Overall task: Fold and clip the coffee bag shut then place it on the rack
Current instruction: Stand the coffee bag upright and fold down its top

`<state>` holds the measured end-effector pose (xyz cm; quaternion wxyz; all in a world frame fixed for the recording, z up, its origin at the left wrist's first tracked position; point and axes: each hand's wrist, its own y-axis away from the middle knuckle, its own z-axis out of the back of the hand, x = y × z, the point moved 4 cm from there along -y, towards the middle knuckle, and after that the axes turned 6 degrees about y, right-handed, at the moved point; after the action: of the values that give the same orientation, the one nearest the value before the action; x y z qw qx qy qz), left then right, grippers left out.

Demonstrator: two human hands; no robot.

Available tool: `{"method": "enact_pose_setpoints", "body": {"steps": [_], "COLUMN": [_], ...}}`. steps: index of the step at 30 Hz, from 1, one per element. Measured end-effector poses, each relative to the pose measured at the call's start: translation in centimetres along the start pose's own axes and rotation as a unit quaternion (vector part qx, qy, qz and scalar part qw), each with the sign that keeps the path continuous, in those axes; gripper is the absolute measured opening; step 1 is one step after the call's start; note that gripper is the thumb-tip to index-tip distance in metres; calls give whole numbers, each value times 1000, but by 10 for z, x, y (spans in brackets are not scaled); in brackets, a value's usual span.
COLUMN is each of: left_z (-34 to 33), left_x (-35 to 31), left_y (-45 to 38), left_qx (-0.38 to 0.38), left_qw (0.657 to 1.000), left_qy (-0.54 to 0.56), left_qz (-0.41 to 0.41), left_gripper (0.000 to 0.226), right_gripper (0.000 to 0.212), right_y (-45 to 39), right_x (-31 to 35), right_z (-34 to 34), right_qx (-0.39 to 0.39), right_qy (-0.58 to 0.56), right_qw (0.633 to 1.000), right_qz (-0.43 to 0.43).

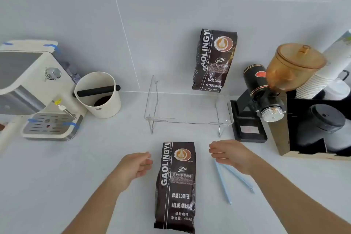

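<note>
Lying flat on the white surface (pixel 76 167), label up, was the dark coffee bag (pixel 175 186), its top end pointing toward the wall and its bottom end running down to the near edge. Both hands flanked that top end and neither one touched it. The left hand (pixel 135 165) hung just beside the bag's left side, grip loosely curled and wide, holding nothing. The right hand (pixel 230 154) floated a little farther off on the other side, fingers stretched toward the bag, grip wide too, empty.

Under the right wrist lay the pale blue clip (pixel 230 178), its two long arms spread in a narrow V on the surface, one end hidden beneath the hand. It sat near the bag's right side, apart from it.

Beyond the bag, toward the wall, stood the clear rack (pixel 187 119) on thin legs, its shelf bare. Behind it, against the tiled wall at the far edge, a second coffee bag (pixel 214 61) stood upright with the same label.

Over at the left edge sat the cream espresso machine (pixel 36 89), blue tape on its corners, and just beside it the white knock box (pixel 98 95) with a black bar across its mouth and dark grounds inside. On the right stood the black grinder (pixel 260 100) with an amber hopper (pixel 293 64), and next to that a wooden holder (pixel 311 135) carrying paper cups (pixel 322 76) and black lids (pixel 328 116).
</note>
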<state>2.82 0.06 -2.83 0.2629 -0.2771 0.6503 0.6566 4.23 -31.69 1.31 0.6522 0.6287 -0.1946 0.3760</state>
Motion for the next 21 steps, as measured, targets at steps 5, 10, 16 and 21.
{"method": "enact_pose_setpoints", "body": {"steps": [5, 10, 16, 21], "left_z": [-19, -39, -37, -51], "left_x": [6, 6, -8, -7], "left_y": [-16, -22, -32, -38], "left_qx": [-16, -7, -51, -17], "left_qw": [999, 999, 998, 999], "left_qy": [45, 37, -48, -39], "left_qz": [9, 16, 9, 31], "left_gripper": [30, 27, 29, 42], "right_gripper": [30, 27, 24, 22], "right_y": [-12, -28, -42, -51], "right_x": [-11, -17, -19, -17], "right_z": [-19, -37, -53, -54], "right_qx": [-16, -7, 18, 0], "right_qy": [-52, -80, -86, -79], "right_qw": [998, 996, 995, 995], "right_qz": [-22, -33, -47, -60]}}
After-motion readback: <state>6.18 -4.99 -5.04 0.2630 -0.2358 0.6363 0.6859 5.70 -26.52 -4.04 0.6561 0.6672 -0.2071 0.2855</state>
